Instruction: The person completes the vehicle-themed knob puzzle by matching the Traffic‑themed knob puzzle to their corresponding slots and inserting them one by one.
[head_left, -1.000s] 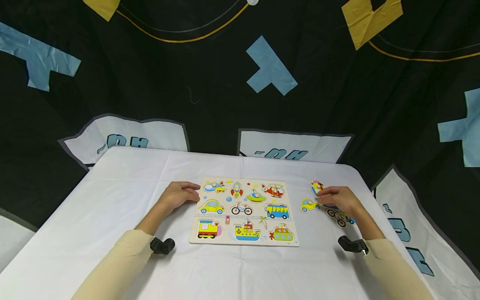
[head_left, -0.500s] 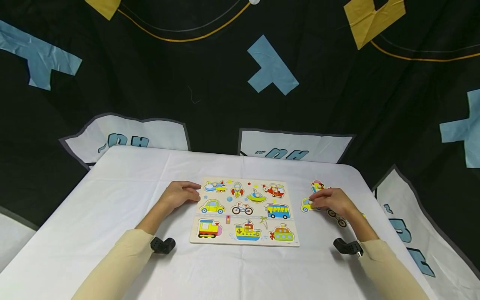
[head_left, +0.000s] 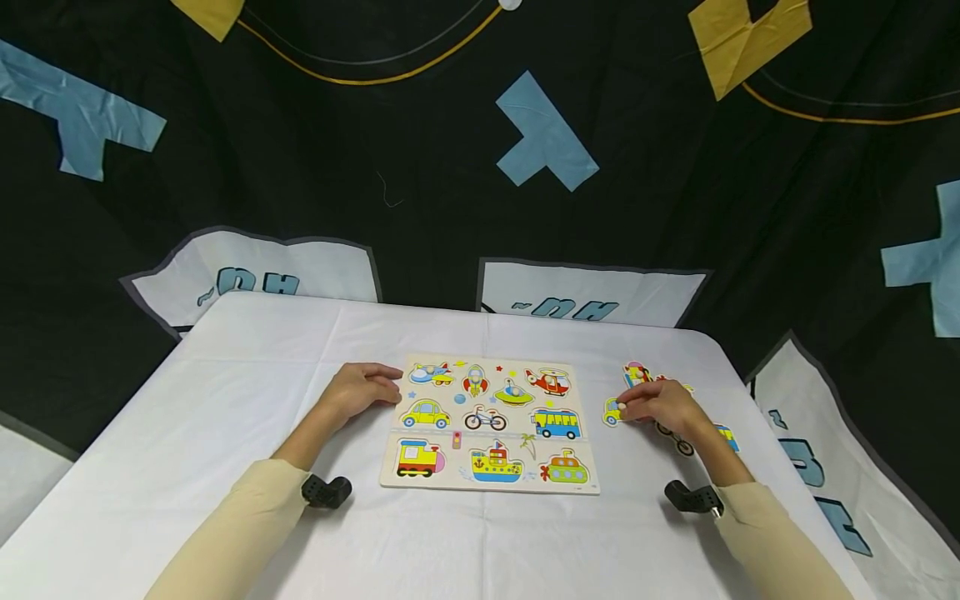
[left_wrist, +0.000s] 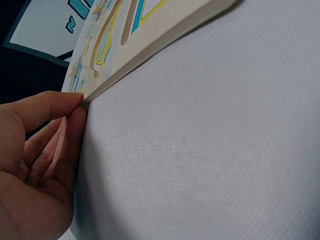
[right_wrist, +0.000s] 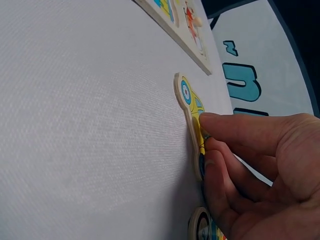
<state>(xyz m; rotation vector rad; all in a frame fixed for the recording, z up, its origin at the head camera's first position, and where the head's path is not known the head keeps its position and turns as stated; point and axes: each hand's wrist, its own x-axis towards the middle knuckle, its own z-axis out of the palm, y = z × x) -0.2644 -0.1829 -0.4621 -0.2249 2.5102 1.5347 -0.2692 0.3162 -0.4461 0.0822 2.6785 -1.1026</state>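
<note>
A wooden puzzle board (head_left: 491,492) with printed vehicles lies on the white table. My left hand (head_left: 365,392) is at its left edge; in the left wrist view the thumb and index finger pinch the board's corner. To the right of the board, my right hand (head_left: 663,406) holds a yellow car puzzle piece (right_wrist: 194,107) between thumb and fingers. The fingers hide the car's knob in the right wrist view. The car is at or close to the cloth; I cannot tell whether it is lifted.
Other loose puzzle pieces lie around and under the right hand, including a train piece (head_left: 636,372), a bicycle piece (head_left: 683,447) and a partly hidden blue-and-yellow piece (head_left: 726,435). Knobbed pieces such as the helicopter (head_left: 548,382) sit in the board's top row.
My right hand has moved a little left and onto the yellow car piece, uncovering part of the pieces behind it. The left hand stays at the board's edge.
</note>
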